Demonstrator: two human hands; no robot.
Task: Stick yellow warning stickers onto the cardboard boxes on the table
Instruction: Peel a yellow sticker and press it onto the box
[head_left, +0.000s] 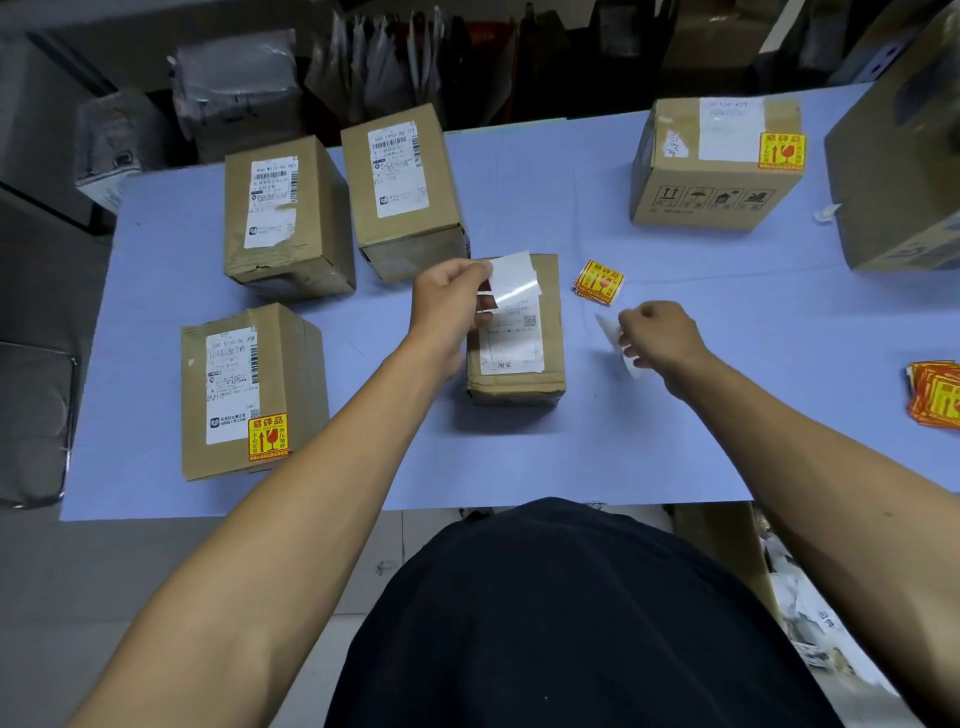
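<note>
My left hand pinches a glossy white piece, a sticker or its backing seen from the blank side, above the small centre box. My right hand pinches another white sheet, just right of that box. A small pile of yellow warning stickers lies on the blue table between my hands. The front-left box carries a yellow sticker. So does the far-right box, whose yellow sticker sits at its top corner. Two back boxes show only white labels.
A second stack of yellow stickers lies at the table's right edge. A large carton stands at the far right. Parcels and bags crowd the floor behind the table. Paper scraps litter the floor at lower right.
</note>
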